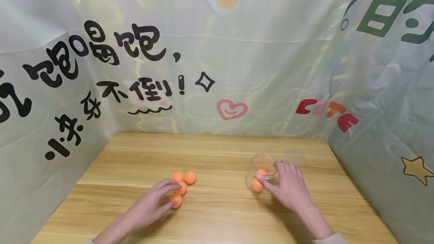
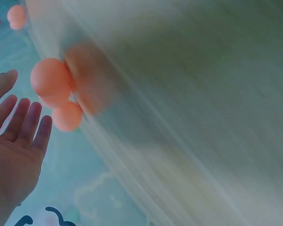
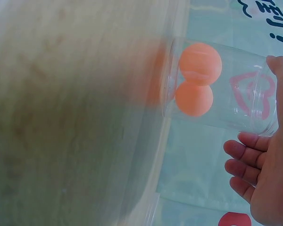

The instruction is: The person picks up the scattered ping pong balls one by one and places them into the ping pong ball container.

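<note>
Several orange balls (image 1: 190, 177) lie in a small cluster on the wooden table. My left hand (image 1: 149, 206) reaches over the nearest of them, thumb and fingers spread to either side. In the left wrist view its fingers (image 2: 30, 122) are loosely extended beside the balls, with none enclosed. My right hand (image 1: 292, 187) holds a clear plastic jar (image 1: 252, 170) near its rim, between thumb and fingers. Upright on the table, the jar has no lid on it. Two orange balls (image 3: 200, 64) rest inside at its bottom, one against the other.
A clear round lid (image 1: 294, 158) lies flat behind my right hand. The wooden table (image 1: 217, 217) narrows toward the back, where a printed fabric backdrop (image 1: 203, 59) rises. Fabric also hangs along the left and right sides.
</note>
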`<state>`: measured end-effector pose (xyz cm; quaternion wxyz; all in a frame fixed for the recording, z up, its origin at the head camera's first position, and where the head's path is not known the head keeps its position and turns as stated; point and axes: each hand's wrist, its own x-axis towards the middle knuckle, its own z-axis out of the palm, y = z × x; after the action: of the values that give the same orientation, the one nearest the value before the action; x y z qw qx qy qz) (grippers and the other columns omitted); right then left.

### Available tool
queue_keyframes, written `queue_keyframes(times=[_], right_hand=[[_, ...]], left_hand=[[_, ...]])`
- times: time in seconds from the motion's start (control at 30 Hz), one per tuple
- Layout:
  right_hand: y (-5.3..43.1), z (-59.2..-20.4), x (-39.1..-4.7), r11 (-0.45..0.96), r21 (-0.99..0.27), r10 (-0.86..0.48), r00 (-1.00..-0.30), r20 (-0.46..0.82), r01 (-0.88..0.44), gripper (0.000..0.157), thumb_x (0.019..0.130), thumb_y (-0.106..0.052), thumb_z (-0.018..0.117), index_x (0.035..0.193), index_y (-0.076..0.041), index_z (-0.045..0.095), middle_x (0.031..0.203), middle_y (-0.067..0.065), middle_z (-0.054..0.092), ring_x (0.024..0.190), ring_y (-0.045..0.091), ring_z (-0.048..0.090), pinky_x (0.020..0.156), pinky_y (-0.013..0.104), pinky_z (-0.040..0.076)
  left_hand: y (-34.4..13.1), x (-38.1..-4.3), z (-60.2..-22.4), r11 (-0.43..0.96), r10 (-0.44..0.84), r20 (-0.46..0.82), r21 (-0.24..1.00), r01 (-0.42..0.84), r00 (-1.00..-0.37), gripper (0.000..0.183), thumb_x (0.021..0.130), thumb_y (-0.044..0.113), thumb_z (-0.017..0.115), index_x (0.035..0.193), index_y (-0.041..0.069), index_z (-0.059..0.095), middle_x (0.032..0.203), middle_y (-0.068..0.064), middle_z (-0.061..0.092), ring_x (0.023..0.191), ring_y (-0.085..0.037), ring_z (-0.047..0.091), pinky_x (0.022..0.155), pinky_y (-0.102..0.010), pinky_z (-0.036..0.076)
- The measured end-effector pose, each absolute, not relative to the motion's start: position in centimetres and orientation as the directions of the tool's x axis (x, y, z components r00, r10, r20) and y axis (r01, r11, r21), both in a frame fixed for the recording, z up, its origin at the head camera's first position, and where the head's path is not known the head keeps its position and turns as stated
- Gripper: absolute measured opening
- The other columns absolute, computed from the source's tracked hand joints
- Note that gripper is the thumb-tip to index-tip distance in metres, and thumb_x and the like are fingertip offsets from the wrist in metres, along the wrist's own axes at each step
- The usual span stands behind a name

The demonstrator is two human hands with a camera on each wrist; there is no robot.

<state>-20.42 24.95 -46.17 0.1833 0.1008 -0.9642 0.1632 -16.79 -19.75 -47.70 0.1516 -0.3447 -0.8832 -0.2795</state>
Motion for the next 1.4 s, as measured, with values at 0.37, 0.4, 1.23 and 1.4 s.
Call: queue_keyframes(times=[0.37, 0.4, 1.23, 1.4], right_hand=[[25.0, -46.2, -20.4, 0.928, -0.275, -0.137, -0.917, 0.376, -0.251, 0.075, 0.090, -0.066, 0.070, 0.121, 0.001, 0.059, 0.117, 0.018, 0.062, 0.116, 0.042, 0.056, 0.096, 0.061, 0.046], [25.0, -46.1, -20.4, 0.928, -0.274, -0.137, -0.917, 0.376, -0.251, 0.075, 0.090, -0.066, 0.070, 0.121, 0.001, 0.059, 0.117, 0.018, 0.062, 0.116, 0.041, 0.056, 0.096, 0.060, 0.046], [24.9, -46.2, -20.3, 0.929, -0.269, -0.136, -0.908, 0.395, -0.256, 0.075, 0.088, -0.067, 0.071, 0.120, 0.000, 0.060, 0.112, 0.014, 0.062, 0.111, 0.038, 0.056, 0.090, 0.055, 0.047], [24.9, -46.2, -20.4, 0.928, -0.269, -0.135, -0.907, 0.399, -0.257, 0.075, 0.088, -0.067, 0.072, 0.119, 0.000, 0.060, 0.109, 0.013, 0.062, 0.108, 0.036, 0.056, 0.088, 0.054, 0.046]], left_hand=[[-20.1, -16.8, -48.4, 0.584, 0.565, 0.454, 0.369, 0.723, -0.689, 0.041, 0.087, 0.014, 0.086, 0.126, 0.015, 0.071, 0.128, 0.007, 0.065, 0.115, -0.015, 0.066, 0.094, -0.037, 0.061], [-20.1, -16.8, -48.5, 0.582, 0.566, 0.455, 0.370, 0.724, -0.688, 0.041, 0.087, 0.014, 0.086, 0.125, 0.015, 0.071, 0.127, 0.007, 0.065, 0.114, -0.015, 0.066, 0.094, -0.037, 0.061], [-20.2, -16.8, -49.2, 0.532, 0.582, 0.459, 0.409, 0.741, -0.671, 0.035, 0.083, 0.005, 0.087, 0.113, 0.014, 0.072, 0.118, 0.008, 0.064, 0.103, -0.008, 0.063, 0.088, -0.024, 0.059], [-20.2, -16.8, -49.0, 0.522, 0.581, 0.458, 0.425, 0.740, -0.673, 0.035, 0.084, 0.004, 0.086, 0.114, 0.015, 0.072, 0.118, 0.008, 0.064, 0.103, -0.008, 0.063, 0.088, -0.024, 0.059]])
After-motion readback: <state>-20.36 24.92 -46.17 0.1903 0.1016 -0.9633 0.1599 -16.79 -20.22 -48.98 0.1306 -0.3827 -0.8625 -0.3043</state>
